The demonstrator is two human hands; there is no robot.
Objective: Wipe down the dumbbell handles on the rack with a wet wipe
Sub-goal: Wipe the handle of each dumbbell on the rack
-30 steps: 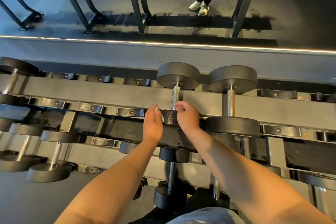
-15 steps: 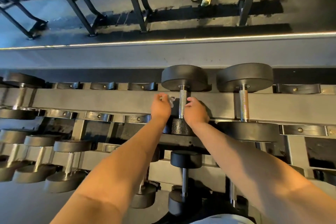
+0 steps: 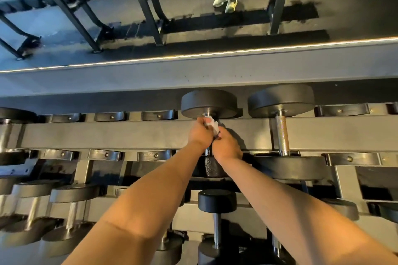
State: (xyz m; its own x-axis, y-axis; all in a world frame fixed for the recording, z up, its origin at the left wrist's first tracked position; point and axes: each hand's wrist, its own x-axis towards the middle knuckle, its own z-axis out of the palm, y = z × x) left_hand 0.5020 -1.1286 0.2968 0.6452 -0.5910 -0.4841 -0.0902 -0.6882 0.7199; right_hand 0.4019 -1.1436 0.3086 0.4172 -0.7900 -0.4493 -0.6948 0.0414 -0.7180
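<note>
The rack (image 3: 129, 133) fills the lower two thirds of the frame, its grey rails running left to right with mostly vacant saddles along the top tier. Two dumbbells sit on that tier, right of centre. The dumbbell (image 3: 209, 103) at centre is the one being worked on. Just beside it on the right is the neighbouring dumbbell (image 3: 281, 99), its knurled bar bare and untouched by either hand. Smaller dumbbells lie on the lower tiers at lower left and bottom centre. At the top of the frame a person's legs and pale shoes (image 3: 225, 2) stand by another rack.

Both forearms reach up from the bottom edge and meet over the centre dumbbell. The left hand (image 3: 201, 135) is curled round the far end of the handle (image 3: 207, 153), pressing the wet wipe (image 3: 214, 126) against the bar right under the far weight head. The right hand (image 3: 227, 146) is curled round the same handle just nearer, touching the wipe's lower edge; its fingertips are hidden. Only short slivers of bar show above and below the hands.

The step in hand looks to be wiping this handle at its far end. The next move likely calls for drawing the wipe down the bar toward the near head, then shifting to the handle on the right.
</note>
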